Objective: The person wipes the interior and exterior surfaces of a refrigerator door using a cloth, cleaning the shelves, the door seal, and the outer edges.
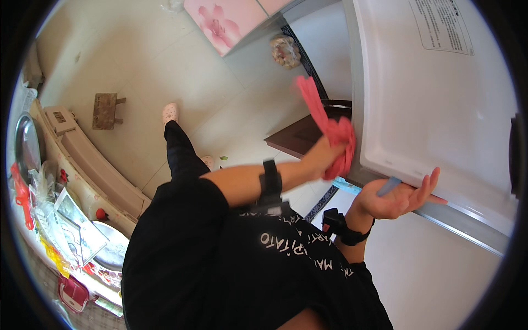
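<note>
My left hand [330, 154] is wrapped in a pink cloth [340, 132]; a loose end trails up and away from it, slightly blurred. That hand is beside the grey rim of a large white moulded panel [433, 123], perhaps part of an appliance. Below the panel's near corner, my right hand [398, 200] is turned palm up with its fingers apart. A small translucent bluish strip [389, 186] shows against the palm; whether it is stuck there or loose, I cannot tell. Both wrists wear black straps with small devices.
A brown panel [295, 134] juts out behind my left hand. On the tiled floor are a small wooden stool [105, 111] and a bagged bundle [285, 51]. A pink flowered panel [227, 24] stands at the top. Left, a cluttered table holds a round metal lid [28, 142] and plastic bags.
</note>
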### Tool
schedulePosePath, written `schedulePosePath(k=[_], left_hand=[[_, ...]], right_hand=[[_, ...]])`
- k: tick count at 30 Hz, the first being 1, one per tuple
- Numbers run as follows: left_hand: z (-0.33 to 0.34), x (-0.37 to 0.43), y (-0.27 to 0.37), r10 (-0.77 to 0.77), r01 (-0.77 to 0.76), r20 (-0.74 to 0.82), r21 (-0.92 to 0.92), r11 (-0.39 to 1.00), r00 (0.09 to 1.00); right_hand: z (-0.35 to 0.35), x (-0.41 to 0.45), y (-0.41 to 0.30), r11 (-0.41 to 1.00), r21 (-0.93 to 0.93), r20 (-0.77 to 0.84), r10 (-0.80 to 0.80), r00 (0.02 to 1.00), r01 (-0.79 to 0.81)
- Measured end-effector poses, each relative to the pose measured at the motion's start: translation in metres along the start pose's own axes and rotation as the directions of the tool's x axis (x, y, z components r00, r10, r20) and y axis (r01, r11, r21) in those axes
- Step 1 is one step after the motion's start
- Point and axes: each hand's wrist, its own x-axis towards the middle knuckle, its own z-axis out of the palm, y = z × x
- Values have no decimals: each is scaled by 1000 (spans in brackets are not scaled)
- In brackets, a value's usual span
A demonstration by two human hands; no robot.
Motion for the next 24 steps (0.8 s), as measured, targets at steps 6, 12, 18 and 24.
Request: schedulePosePath(k=[6, 12, 18, 24], left_hand=[[-8, 27, 7, 81, -78, 55, -59, 995, 995], [7, 93, 98, 285, -284, 11, -77, 956, 958], [-9, 11, 16, -2, -13, 114, 133, 991, 993], [0, 13, 25, -25, 17, 66, 120, 993, 997]], right_hand=[[-6, 2, -9, 983, -155, 102, 119, 988, -103], [-4, -3, 4, 999, -1, 56, 32, 998, -32], [-3, 4, -4, 994, -96, 82, 61, 995, -53], [-4, 10, -8, 983, -119, 122, 158, 980, -143]])
